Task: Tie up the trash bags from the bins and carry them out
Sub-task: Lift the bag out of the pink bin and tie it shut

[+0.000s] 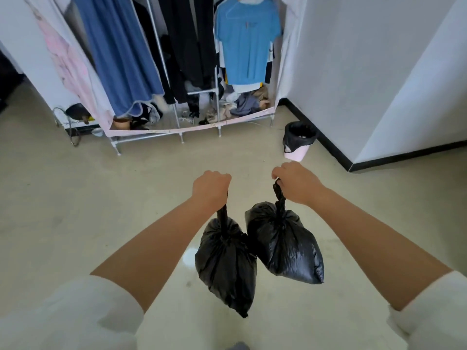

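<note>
Two tied black trash bags hang in front of me above the floor. My left hand [211,189] is closed in a fist around the twisted neck of the left trash bag [226,263]. My right hand [294,183] grips the neck of the right trash bag [285,246]. The two bags touch side by side. A small pink bin [297,152] lined with a black bag [300,133] stands on the floor ahead to the right, near the wall corner.
An open fabric wardrobe [177,130] on a metal frame holds hanging clothes, among them a blue T-shirt [246,44], with crumpled clothes at its bottom. White walls [353,72] with black skirting stand at the right. A wire rack [70,127] sits at the left.
</note>
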`<action>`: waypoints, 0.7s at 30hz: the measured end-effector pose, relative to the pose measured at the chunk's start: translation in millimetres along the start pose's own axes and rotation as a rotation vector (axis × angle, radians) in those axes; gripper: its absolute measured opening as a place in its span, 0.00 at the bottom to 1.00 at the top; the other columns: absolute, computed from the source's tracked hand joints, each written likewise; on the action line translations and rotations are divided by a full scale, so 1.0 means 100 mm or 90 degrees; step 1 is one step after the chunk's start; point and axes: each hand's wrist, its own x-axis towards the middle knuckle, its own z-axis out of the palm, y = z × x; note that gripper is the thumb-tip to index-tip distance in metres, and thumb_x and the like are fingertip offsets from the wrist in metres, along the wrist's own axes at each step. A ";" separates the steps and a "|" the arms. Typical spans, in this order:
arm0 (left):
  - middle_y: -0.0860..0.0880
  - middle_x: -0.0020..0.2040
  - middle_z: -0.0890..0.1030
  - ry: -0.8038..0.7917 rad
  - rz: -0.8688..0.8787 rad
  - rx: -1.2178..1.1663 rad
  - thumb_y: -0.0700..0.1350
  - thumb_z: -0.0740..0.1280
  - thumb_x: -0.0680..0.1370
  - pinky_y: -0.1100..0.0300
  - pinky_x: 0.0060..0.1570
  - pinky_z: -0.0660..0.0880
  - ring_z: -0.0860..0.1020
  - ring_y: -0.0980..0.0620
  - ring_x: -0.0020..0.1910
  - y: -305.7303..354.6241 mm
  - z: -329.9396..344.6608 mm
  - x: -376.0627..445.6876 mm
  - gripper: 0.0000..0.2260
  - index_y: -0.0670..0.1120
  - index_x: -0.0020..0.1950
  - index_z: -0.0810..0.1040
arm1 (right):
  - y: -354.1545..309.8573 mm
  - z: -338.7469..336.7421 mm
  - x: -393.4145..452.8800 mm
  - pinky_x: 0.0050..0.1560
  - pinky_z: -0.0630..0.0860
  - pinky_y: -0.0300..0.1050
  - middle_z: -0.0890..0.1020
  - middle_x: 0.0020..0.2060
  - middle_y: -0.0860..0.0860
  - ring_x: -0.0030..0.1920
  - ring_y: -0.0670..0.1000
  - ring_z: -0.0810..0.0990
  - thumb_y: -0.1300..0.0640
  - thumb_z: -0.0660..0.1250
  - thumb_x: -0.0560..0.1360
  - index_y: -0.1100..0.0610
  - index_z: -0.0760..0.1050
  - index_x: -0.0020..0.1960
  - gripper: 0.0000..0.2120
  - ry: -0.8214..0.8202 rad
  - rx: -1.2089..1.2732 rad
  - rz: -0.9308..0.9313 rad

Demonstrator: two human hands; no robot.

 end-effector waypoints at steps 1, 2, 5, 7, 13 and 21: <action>0.50 0.31 0.62 0.007 0.003 0.000 0.35 0.57 0.78 0.57 0.37 0.67 0.67 0.48 0.41 0.03 0.00 0.28 0.08 0.40 0.52 0.74 | 0.15 0.01 0.22 0.49 0.71 0.50 0.74 0.55 0.59 0.58 0.59 0.69 0.63 0.55 0.77 0.61 0.69 0.60 0.13 0.007 -0.031 -0.009; 0.51 0.31 0.61 0.012 0.005 -0.001 0.35 0.57 0.78 0.58 0.37 0.67 0.67 0.48 0.41 0.06 0.01 0.58 0.08 0.40 0.52 0.73 | 0.32 0.02 0.45 0.46 0.70 0.49 0.74 0.54 0.59 0.57 0.58 0.69 0.63 0.54 0.77 0.61 0.69 0.59 0.13 0.017 -0.057 -0.018; 0.50 0.32 0.63 0.020 0.018 0.000 0.35 0.56 0.78 0.58 0.38 0.66 0.67 0.47 0.42 0.14 0.03 1.51 0.07 0.39 0.53 0.72 | 0.80 0.04 1.13 0.40 0.63 0.45 0.73 0.53 0.59 0.56 0.57 0.69 0.66 0.55 0.75 0.62 0.68 0.57 0.11 0.039 -0.122 -0.036; 0.45 0.38 0.71 0.022 0.028 -0.017 0.34 0.56 0.78 0.57 0.38 0.65 0.71 0.45 0.47 0.18 0.04 2.12 0.07 0.39 0.52 0.71 | 1.12 0.05 1.59 0.41 0.63 0.44 0.74 0.54 0.58 0.55 0.57 0.69 0.67 0.55 0.74 0.62 0.68 0.57 0.12 0.038 -0.147 -0.038; 0.40 0.50 0.75 0.016 0.046 -0.056 0.33 0.55 0.77 0.56 0.39 0.64 0.71 0.43 0.53 0.25 0.03 3.79 0.07 0.39 0.53 0.70 | 1.95 0.03 2.93 0.49 0.69 0.47 0.73 0.56 0.58 0.57 0.56 0.69 0.66 0.53 0.75 0.61 0.67 0.59 0.14 -0.017 -0.142 -0.009; 0.42 0.54 0.75 -0.017 0.035 -0.029 0.35 0.56 0.76 0.56 0.42 0.64 0.70 0.42 0.55 0.20 0.28 5.82 0.09 0.41 0.56 0.69 | 2.92 0.15 4.69 0.47 0.72 0.51 0.76 0.50 0.61 0.51 0.58 0.74 0.66 0.62 0.69 0.64 0.71 0.53 0.13 -0.022 -0.134 -0.026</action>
